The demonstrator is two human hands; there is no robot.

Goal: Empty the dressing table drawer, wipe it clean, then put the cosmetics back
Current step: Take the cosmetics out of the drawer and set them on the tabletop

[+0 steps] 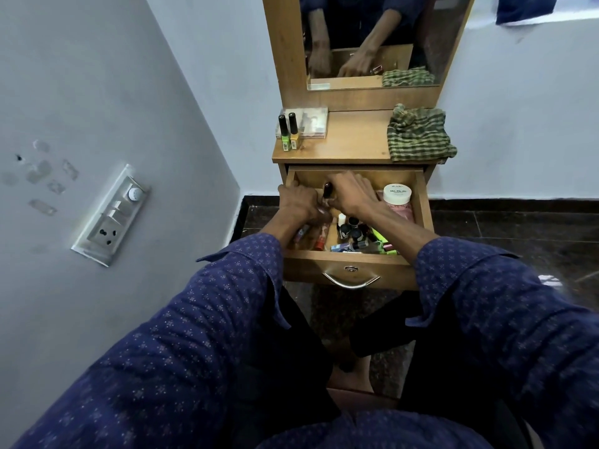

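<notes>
Hands, left (299,202) and right (350,194), together grip one dark bottle (326,190); two polishes (289,132) stand above.

Open drawer (421,202) crowded with small bottles (353,233); bare strip along its back wall. Surface (356,137) clear mid-way, between two polish bottles (288,132) and cloth (418,134).

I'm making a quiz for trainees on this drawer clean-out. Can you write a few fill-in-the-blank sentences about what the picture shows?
1. The drawer is pulled ____.
2. The checked cloth lies on the tabletop's ____ side.
3. ____ slim bottles stand upright on the tabletop, beside a clear box.
4. Both the left hand and right hand reach into the ____.

Missing words: open; right; two; drawer
</notes>
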